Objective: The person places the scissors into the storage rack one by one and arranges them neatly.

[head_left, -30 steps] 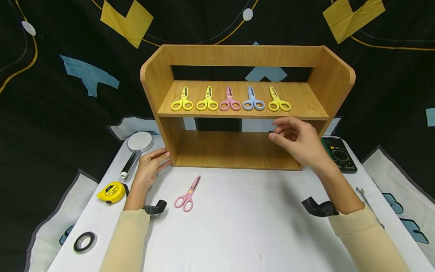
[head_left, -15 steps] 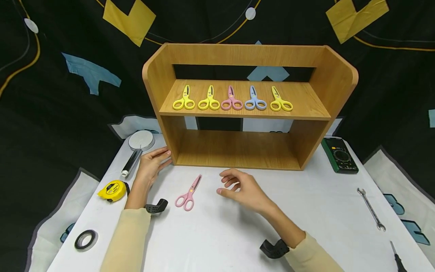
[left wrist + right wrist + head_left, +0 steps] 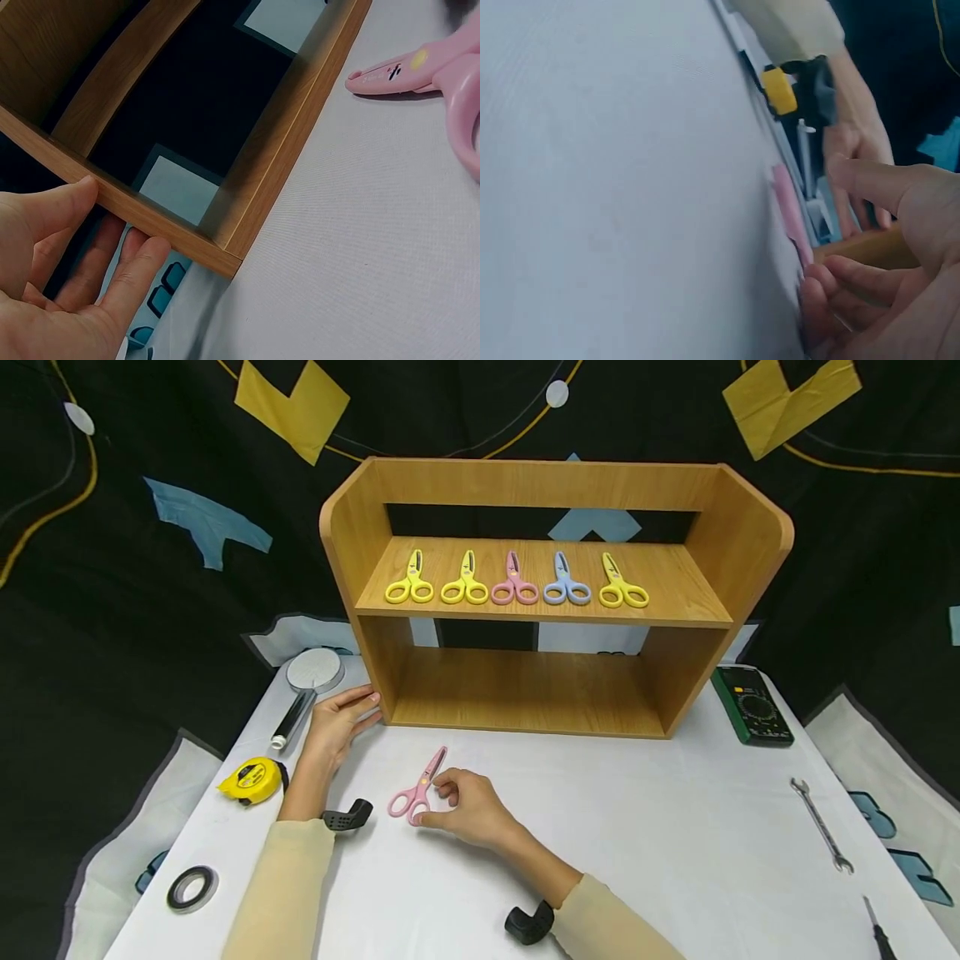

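Shelved: five small scissors already lie in a row on the upper shelf of the wooden shelf unit, handles toward the front: yellow scissors, a second yellow pair, pink pair, blue pair, third yellow pair.
Left to place: one pair, the pink scissors, lies flat on the white counter in front of the unit, blades pointing toward it.
Right hand: the right hand rests on the counter at the scissors' handle end; its fingers are curled and touch the handles, but whether they have a real hold cannot be told; the pair is not lifted.
Left hand: the left hand lies flat with fingers straight, pressing the unit's lower left corner and holding nothing.
Progress: by the look of it, nearly done; room remains at the right end of the upper shelf, and the lower shelf is bare.
Around: tape measure, tape roll, multimeter, wrench.
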`<state>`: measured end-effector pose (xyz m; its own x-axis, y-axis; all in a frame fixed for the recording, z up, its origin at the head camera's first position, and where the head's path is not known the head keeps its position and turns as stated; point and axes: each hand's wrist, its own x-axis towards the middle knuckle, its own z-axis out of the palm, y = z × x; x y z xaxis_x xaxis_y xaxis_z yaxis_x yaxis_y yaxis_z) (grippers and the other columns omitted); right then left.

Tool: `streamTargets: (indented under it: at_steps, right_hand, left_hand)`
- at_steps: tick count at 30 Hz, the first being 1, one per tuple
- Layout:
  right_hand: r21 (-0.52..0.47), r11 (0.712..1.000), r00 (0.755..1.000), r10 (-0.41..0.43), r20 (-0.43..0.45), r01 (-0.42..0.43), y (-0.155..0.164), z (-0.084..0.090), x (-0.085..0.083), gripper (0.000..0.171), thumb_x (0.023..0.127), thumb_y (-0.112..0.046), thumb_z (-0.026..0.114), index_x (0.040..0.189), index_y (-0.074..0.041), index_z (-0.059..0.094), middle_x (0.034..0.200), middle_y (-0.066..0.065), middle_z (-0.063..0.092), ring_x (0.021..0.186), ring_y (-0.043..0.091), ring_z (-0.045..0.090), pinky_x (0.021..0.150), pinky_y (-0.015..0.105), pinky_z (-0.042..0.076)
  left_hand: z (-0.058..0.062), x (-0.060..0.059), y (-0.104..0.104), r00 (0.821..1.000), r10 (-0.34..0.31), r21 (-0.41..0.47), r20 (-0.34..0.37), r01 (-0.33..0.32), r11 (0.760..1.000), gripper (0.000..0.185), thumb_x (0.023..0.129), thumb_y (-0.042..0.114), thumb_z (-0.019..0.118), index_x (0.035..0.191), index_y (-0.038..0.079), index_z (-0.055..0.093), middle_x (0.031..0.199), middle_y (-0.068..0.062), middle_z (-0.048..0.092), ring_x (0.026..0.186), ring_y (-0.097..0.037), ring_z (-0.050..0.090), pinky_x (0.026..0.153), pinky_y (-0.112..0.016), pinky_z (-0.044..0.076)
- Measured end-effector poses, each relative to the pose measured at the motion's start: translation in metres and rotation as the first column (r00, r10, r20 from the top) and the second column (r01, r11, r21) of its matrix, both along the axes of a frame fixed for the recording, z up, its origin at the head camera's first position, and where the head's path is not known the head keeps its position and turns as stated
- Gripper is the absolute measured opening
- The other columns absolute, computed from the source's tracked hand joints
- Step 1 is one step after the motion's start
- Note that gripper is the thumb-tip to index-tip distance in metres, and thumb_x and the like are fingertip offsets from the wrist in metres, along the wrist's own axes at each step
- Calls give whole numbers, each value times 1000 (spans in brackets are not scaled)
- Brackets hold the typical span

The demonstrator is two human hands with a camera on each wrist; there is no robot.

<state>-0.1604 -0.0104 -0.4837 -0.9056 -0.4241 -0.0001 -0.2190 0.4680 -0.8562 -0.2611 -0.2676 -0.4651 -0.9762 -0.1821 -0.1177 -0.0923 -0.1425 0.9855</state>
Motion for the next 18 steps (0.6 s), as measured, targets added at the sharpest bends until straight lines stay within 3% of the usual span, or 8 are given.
streamTargets:
  at_steps: [5, 9, 13, 18]
  right_hand:
    - [73, 995, 998, -58, -33, 60, -11, -7, 1, 54, 70, -40, 95, 108, -8, 73, 97, 2, 67, 88, 14, 58, 76, 23, 50]
    - [168, 978, 990, -110, -82, 123, -21, -11, 2, 56, 63, -46, 98, 98, -13, 69, 91, -1, 62, 80, 9, 53, 65, 22, 47]
    - [233, 961, 983, -116, -143, 147, -25, -11, 3, 50, 67, -43, 96, 98, -14, 68, 89, -2, 60, 79, 9, 53, 61, 21, 44]
    - [207, 970, 985, -97, -141, 125, -20, -7, 5, 38, 75, -29, 89, 103, -9, 72, 92, -1, 61, 82, 10, 53, 67, 22, 48]
  left_hand:
    - [-1, -1, 3, 1000, -9, -16, 14, 9, 1000, 51, 95, 9, 75, 141, -6, 58, 115, 3, 66, 104, -9, 70, 104, -40, 58]
    - [-2, -1, 4, 1000, -2, -27, 25, 3, 1000, 50, 96, 9, 74, 141, -5, 58, 118, 1, 65, 106, -11, 69, 103, -38, 59]
    - [-2, 0, 4, 1000, 0, -29, 19, 1, 1000, 48, 97, 8, 73, 141, -5, 58, 117, 2, 66, 105, -10, 69, 103, -38, 59]
    - [-3, -1, 1, 1000, 8, -28, 15, -8, 1000, 49, 96, 8, 74, 140, -4, 59, 119, 0, 67, 105, -9, 69, 103, -38, 59]
